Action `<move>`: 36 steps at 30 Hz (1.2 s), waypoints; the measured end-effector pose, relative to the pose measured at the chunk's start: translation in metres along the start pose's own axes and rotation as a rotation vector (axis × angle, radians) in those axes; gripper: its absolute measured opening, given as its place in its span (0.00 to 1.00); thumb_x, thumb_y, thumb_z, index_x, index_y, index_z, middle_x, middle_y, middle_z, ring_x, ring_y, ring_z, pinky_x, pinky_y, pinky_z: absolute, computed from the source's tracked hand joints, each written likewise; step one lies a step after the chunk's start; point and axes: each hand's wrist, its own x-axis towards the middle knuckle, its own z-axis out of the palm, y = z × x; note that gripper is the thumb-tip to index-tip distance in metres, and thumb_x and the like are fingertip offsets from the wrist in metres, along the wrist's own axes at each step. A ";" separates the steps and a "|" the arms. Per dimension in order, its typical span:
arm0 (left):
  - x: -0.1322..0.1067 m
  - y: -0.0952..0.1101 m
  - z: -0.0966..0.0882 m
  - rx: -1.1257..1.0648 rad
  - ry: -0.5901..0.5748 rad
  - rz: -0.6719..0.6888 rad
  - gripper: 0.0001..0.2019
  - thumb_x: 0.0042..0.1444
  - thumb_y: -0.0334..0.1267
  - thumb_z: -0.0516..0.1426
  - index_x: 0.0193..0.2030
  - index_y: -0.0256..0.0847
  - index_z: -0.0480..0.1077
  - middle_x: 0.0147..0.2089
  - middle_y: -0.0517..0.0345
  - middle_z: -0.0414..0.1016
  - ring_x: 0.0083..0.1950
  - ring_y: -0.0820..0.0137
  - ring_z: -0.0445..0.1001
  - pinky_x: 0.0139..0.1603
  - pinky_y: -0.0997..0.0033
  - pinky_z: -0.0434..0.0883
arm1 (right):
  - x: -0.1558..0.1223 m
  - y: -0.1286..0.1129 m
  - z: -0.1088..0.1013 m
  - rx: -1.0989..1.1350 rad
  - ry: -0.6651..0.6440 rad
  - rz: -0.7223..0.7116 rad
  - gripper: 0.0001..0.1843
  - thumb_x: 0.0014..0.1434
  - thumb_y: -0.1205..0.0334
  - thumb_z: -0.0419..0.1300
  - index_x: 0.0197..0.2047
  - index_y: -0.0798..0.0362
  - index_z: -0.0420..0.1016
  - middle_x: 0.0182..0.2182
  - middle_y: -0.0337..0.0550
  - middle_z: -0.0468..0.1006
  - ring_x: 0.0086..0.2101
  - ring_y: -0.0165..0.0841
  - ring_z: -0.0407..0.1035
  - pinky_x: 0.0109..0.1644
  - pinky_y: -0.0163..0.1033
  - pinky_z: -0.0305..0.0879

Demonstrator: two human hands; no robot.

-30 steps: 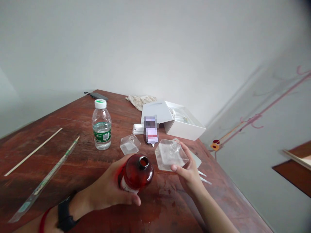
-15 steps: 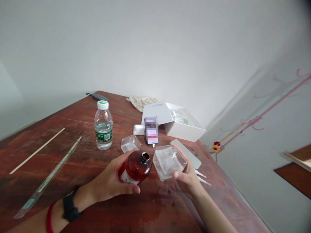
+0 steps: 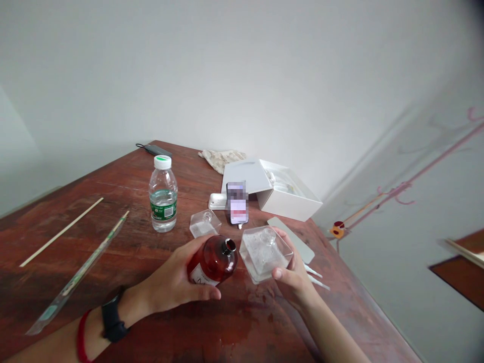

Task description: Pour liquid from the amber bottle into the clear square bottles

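My left hand is wrapped round a reddish-brown glass bottle, uncapped and tilted to the right, with a white label partly covered by my thumb. In my right hand is a clear square glass bottle with a short round neck, gripped at its right side; droplets or specks mark its walls. The brown bottle's mouth points toward the clear bottle, and a small gap separates the two. Behind the brown bottle stands a second, smaller clear glass bottle, its lower part hidden.
A plastic water bottle stands at left, near a bare chopstick and a wrapped pair. Behind are a phone, a white case and an open white box. A grey-green plate and white-tipped sticks lie right.
The whole view has shifted slightly, so everything sits a little further right. Both hands keep hold of their bottles, with little other visible change.
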 end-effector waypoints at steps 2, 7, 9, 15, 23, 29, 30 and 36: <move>-0.001 -0.001 0.000 0.007 0.002 0.001 0.44 0.53 0.51 0.76 0.73 0.42 0.67 0.68 0.41 0.77 0.66 0.45 0.76 0.71 0.42 0.71 | 0.000 0.001 -0.001 0.010 -0.007 -0.004 0.48 0.39 0.37 0.81 0.61 0.40 0.72 0.52 0.47 0.84 0.48 0.49 0.79 0.48 0.47 0.76; -0.001 -0.002 0.001 0.029 0.004 0.003 0.44 0.53 0.50 0.76 0.73 0.42 0.67 0.67 0.41 0.77 0.65 0.46 0.78 0.70 0.44 0.71 | 0.001 0.002 -0.003 0.058 -0.019 -0.010 0.47 0.40 0.40 0.82 0.62 0.41 0.75 0.52 0.48 0.85 0.48 0.49 0.80 0.49 0.47 0.77; -0.001 -0.002 0.001 0.024 0.005 0.010 0.44 0.52 0.51 0.76 0.72 0.42 0.67 0.67 0.41 0.78 0.65 0.46 0.78 0.69 0.45 0.72 | 0.001 0.003 -0.003 0.067 -0.014 -0.006 0.47 0.40 0.41 0.82 0.62 0.40 0.76 0.54 0.48 0.85 0.50 0.49 0.80 0.50 0.47 0.77; -0.001 -0.003 0.001 0.055 0.005 0.000 0.45 0.53 0.50 0.76 0.74 0.42 0.66 0.68 0.41 0.77 0.66 0.45 0.77 0.67 0.48 0.73 | -0.001 0.003 -0.001 0.123 -0.026 0.035 0.48 0.38 0.40 0.83 0.63 0.40 0.78 0.58 0.49 0.83 0.52 0.52 0.80 0.53 0.49 0.78; 0.001 0.001 0.000 0.026 -0.028 -0.012 0.42 0.54 0.50 0.76 0.71 0.43 0.67 0.66 0.45 0.78 0.63 0.48 0.79 0.67 0.50 0.73 | -0.005 0.003 0.002 0.296 -0.011 0.096 0.44 0.41 0.49 0.84 0.62 0.39 0.80 0.51 0.43 0.86 0.45 0.42 0.81 0.48 0.40 0.79; 0.000 -0.002 0.000 0.047 -0.022 -0.026 0.44 0.53 0.50 0.77 0.72 0.45 0.66 0.67 0.46 0.77 0.65 0.47 0.78 0.70 0.49 0.71 | -0.005 0.005 0.000 0.360 -0.040 0.098 0.52 0.42 0.47 0.84 0.68 0.39 0.73 0.52 0.46 0.87 0.45 0.45 0.82 0.50 0.45 0.80; 0.000 -0.002 0.000 0.050 -0.021 -0.029 0.44 0.52 0.51 0.77 0.72 0.45 0.65 0.68 0.45 0.77 0.66 0.47 0.77 0.71 0.49 0.70 | -0.006 0.006 0.000 0.363 -0.052 0.100 0.52 0.42 0.46 0.84 0.69 0.40 0.73 0.52 0.47 0.87 0.45 0.46 0.82 0.50 0.46 0.79; -0.001 -0.002 -0.001 0.058 -0.025 -0.037 0.45 0.52 0.52 0.76 0.73 0.44 0.65 0.69 0.45 0.76 0.67 0.46 0.76 0.71 0.48 0.70 | -0.007 0.011 -0.003 0.385 -0.041 0.103 0.49 0.45 0.46 0.83 0.69 0.38 0.73 0.47 0.45 0.88 0.45 0.46 0.82 0.51 0.48 0.79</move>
